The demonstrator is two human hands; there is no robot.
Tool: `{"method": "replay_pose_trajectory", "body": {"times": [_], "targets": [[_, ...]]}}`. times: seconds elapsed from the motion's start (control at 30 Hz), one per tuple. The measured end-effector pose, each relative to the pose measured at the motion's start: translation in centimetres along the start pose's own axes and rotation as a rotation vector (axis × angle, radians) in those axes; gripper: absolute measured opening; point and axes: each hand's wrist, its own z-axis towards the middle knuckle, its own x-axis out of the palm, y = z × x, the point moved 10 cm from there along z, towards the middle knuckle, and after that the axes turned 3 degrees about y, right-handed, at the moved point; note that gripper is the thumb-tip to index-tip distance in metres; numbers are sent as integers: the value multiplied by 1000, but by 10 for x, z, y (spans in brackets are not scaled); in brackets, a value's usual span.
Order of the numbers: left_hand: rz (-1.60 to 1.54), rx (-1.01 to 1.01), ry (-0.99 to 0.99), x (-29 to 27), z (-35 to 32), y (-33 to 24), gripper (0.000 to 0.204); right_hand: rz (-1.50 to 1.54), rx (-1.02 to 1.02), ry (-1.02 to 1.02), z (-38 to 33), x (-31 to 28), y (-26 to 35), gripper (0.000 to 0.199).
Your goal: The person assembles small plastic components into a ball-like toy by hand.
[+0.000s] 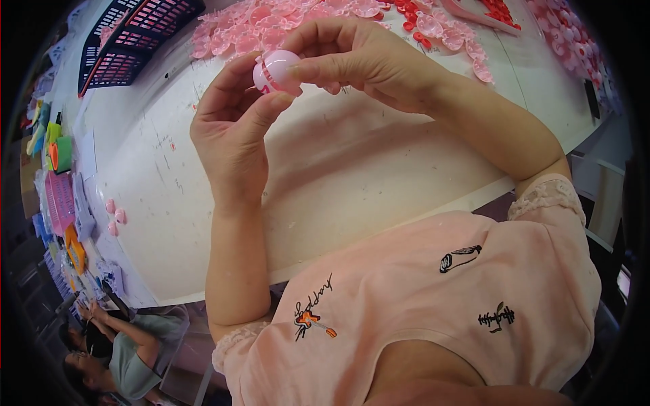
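Note:
Between my two hands, above the far part of the white table, is a small round pink plastic ball [276, 62] with a darker pink band across it. My left hand [233, 115] grips it from the left and below, thumb at its lower edge. My right hand [365, 64] pinches it from the right, with the thumb pressed on its face and the fingers curled behind. Just beyond my hands lies a heap of translucent pink plastic parts [237, 27]. The sides of the ball under my fingers are hidden.
A dark blue basket [128, 44] stands at the far left. Red parts [421, 27] lie among the pink ones, near a pink tray [484, 17]. More pink and red pieces [569, 40] fill the far right. A few pink pieces [116, 216] lie left. Another person [128, 352] sits at lower left.

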Motion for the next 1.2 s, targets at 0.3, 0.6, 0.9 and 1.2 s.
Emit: {"method": "replay_pose_trajectory", "body": {"times": [0.3, 0.6, 0.9, 1.2], "targets": [[12, -6, -20, 0, 1, 0, 45, 133, -23, 33, -3, 0, 6, 25], [-5, -6, -20, -2, 1, 1, 45, 103, -7, 33, -3, 3, 4, 26], [61, 33, 6, -1, -1, -8, 44, 87, -44, -22, -4, 6, 12, 28], [639, 179, -23, 13, -8, -23, 40, 17, -149, -65, -2, -1, 7, 16]]}}
